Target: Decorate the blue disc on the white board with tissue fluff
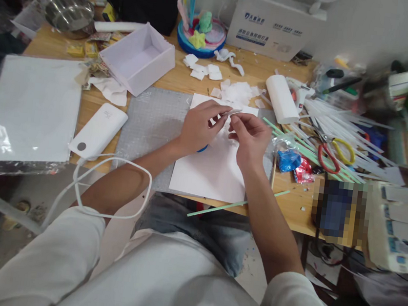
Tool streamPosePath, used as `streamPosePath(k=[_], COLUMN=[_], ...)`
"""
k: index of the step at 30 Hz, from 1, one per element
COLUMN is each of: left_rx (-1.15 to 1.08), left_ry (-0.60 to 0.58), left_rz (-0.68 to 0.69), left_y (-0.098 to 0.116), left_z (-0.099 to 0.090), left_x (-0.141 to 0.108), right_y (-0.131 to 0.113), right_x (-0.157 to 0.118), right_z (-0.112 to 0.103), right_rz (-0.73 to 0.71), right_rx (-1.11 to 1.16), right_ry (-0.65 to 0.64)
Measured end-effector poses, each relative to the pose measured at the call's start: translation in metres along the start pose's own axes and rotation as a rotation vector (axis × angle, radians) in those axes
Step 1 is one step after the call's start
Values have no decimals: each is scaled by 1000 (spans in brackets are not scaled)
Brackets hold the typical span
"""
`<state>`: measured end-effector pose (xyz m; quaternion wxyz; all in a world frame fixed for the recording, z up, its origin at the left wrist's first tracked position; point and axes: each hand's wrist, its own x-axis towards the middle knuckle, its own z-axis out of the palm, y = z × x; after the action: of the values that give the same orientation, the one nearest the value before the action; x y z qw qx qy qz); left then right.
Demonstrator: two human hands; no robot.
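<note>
Above a white paper sheet (pixel 208 178), my left hand (pixel 200 127) and my right hand (pixel 252 141) meet at the fingertips. Both pinch a small thin white piece (pixel 234 111), perhaps paper or foam; the fingers partly cover it. The sheet lies on a grey cutting mat (pixel 146 122). Part of a blue thing (pixel 202 148) peeks out under my left hand, mostly hidden. Just beyond the hands is a pile of white scraps (pixel 238 92). A pale green stick (pixel 216 207) juts over the table's front edge beneath my right forearm.
At left are a white power bank (pixel 99 129) with a cable (pixel 148 186) looping over my left arm, and a lilac box (pixel 137 59). To the right lie a white roll (pixel 282 99), a glue gun (pixel 299 92), scissors (pixel 328 147) and several white sticks (pixel 343 124).
</note>
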<state>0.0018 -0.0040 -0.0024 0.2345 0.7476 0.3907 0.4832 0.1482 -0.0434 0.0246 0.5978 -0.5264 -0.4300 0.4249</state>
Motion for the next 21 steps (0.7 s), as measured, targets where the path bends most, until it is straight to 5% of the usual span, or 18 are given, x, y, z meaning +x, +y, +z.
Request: streamPosePath(k=[9,21], left_rx=[64,180], left_ry=[-16,-34], left_rz=[142,200], left_y=[-14,-17], left_z=[5,6], left_x=[-4,-3], right_y=[-4,-6], right_x=[1,1], right_z=[0,-1], right_rz=[227,267], right_rx=[152,185], right_ry=[20,3])
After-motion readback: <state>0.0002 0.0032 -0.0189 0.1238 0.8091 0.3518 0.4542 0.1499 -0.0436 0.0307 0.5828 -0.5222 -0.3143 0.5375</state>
